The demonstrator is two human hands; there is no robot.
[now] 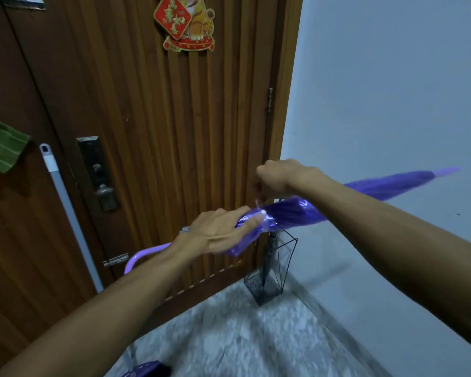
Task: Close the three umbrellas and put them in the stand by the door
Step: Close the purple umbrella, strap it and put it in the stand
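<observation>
We fasten the purple umbrella (297,210).

Our left hand (223,232) curls around its folded cloth; our right hand (278,176) pinches the strap above it, over the wire stand (269,270) by the door (152,131).

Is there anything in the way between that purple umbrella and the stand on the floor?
Nothing visible blocks it. The purple umbrella is held level, right above the wire stand by the door. One dark umbrella already stands inside, yet the opening looks roomy.

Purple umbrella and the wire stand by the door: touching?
Apart. In the head view both hands hold the purple umbrella level in the air, above the wire stand.
</observation>
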